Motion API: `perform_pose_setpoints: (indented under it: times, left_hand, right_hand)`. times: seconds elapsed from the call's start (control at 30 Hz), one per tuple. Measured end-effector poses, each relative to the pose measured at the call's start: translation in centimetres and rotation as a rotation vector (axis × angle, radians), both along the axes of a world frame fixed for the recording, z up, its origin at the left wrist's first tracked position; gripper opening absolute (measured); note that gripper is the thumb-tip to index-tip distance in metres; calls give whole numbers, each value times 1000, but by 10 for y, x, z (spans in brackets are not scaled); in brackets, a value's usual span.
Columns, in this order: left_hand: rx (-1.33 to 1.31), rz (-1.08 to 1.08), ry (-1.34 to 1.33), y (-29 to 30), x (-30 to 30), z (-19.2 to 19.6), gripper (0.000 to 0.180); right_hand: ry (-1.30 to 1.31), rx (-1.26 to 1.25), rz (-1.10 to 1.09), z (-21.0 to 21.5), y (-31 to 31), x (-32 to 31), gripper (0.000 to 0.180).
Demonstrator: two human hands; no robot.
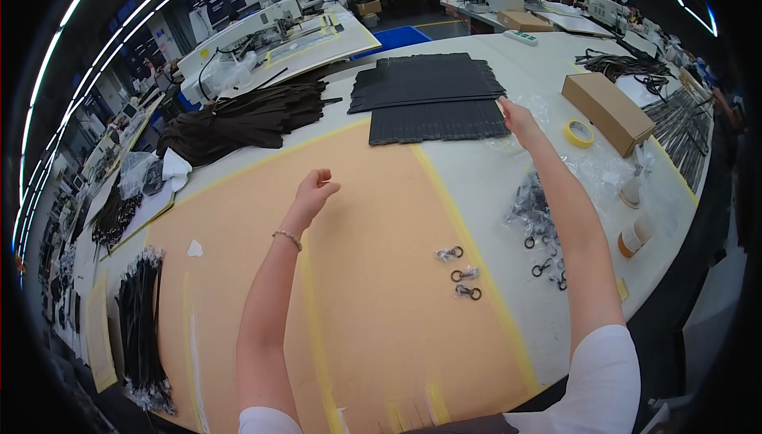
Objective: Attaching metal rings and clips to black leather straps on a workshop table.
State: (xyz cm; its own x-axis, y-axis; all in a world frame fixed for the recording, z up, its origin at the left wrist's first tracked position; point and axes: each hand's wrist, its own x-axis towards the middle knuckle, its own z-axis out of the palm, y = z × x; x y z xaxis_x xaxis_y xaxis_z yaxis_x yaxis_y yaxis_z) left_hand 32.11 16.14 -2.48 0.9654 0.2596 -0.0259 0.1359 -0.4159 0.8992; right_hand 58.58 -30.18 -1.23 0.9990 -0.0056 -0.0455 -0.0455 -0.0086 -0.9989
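Observation:
My right hand (pixel 520 124) reaches to the far side of the table. Its fingertips are closed at the right-hand ends of a stack of flat black straps (pixel 429 84), laid in neat overlapping layers. How many straps they pinch is too small to tell. Over the orange-tan mat (pixel 373 219), my left hand (pixel 315 193) hovers with nothing in it, fingers loosely bent and thumb apart. Between my forearms, several small dark snap hooks with rings (pixel 467 273) lie on the mat, partly wrapped in clear plastic.
Dark brown strips (pixel 246 120) are heaped at the far left, a bundle of black cords (pixel 141 323) at the near left. On the right are bagged black hardware (pixel 530 200), yellow tape (pixel 579 134), a cardboard box (pixel 609 112) and a tan roll (pixel 633 237). Machines and people stand beyond.

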Motion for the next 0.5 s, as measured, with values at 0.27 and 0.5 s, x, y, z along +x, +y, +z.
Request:
perform_pose_setpoints:
  times: [0.27,0.5]
  left_hand:
    - [-304,68,-28,-45,157,-34,95]
    - [-284,103,16,-53,179,-46,90]
  right_hand:
    - [34,-671,-168,-48,-30,104,79]
    - [122,-265,-14,-41,-1,79,79]
